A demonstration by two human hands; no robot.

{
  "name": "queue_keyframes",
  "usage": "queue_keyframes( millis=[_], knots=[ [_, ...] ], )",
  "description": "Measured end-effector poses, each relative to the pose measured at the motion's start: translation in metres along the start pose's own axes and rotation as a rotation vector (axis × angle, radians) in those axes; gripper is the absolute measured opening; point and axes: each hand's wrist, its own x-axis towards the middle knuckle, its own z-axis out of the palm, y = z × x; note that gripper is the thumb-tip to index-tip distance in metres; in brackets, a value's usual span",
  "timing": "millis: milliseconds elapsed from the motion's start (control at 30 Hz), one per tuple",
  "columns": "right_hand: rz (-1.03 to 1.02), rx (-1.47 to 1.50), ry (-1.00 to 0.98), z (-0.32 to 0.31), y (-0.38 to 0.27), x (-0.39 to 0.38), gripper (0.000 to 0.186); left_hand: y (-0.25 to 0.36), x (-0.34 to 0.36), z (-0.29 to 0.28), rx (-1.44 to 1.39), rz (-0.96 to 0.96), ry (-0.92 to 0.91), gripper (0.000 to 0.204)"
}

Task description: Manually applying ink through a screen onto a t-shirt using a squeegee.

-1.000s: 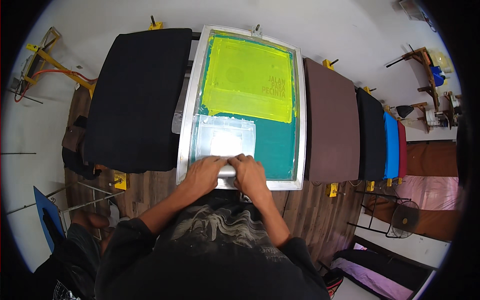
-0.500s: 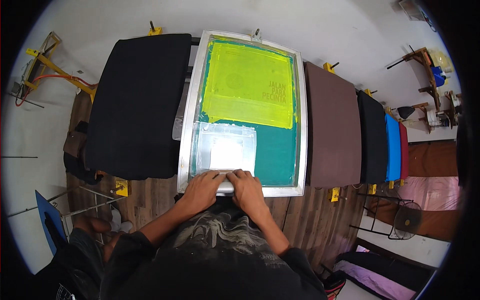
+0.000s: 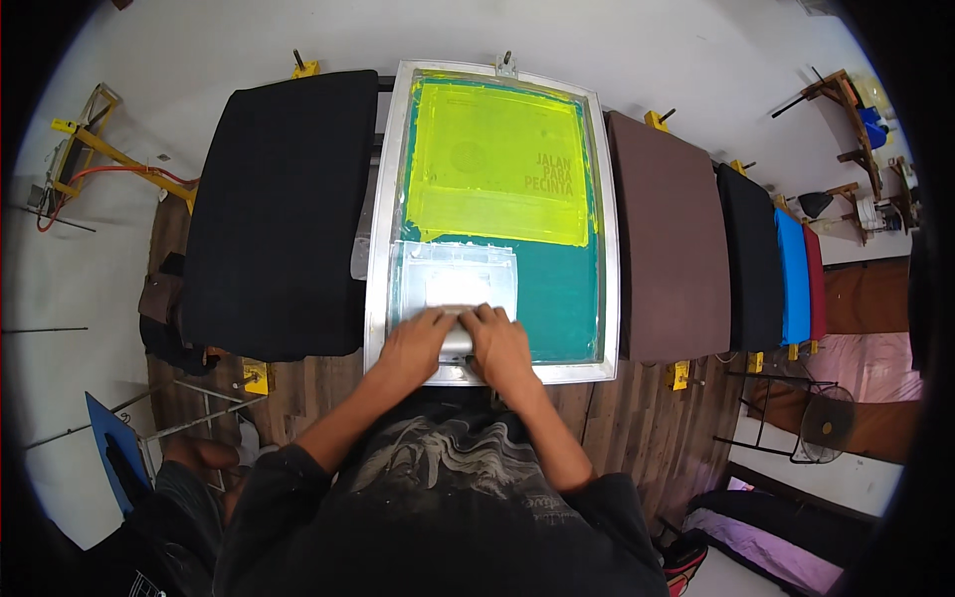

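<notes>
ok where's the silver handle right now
The silver handle is near the middle of the head view, by the lower edge of the metal frame and left of its centre, held between the left hand and right hand.

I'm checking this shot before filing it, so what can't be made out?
All in the head view:
Silver bar: its ends, covered by the left hand and right hand.
Framed screen: its underside, hidden by its own top face.
Other person at lower left: head, cut off by the edge.
Fan: blades, too small.
</notes>
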Motion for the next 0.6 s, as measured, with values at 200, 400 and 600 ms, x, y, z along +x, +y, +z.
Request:
queue_keyframes(
  millis=[200, 400, 600],
  knots=[
    [0.010, 0.045, -0.036, -0.004, -0.010, -0.028, 0.046, 0.018, -0.023, -0.013, -0.049, -0.001, -0.118, 0.050],
    [0.012, -0.032, -0.008, -0.024, 0.001, 0.025, 0.039, 0.009, 0.024, -0.036, -0.066, -0.040, -0.058, 0.049],
    [-0.037, -0.060, 0.020, -0.010, 0.014, 0.039, 0.027, -0.003, 0.037, -0.017, -0.046, -0.025, 0.034, 0.048]
  ],
)
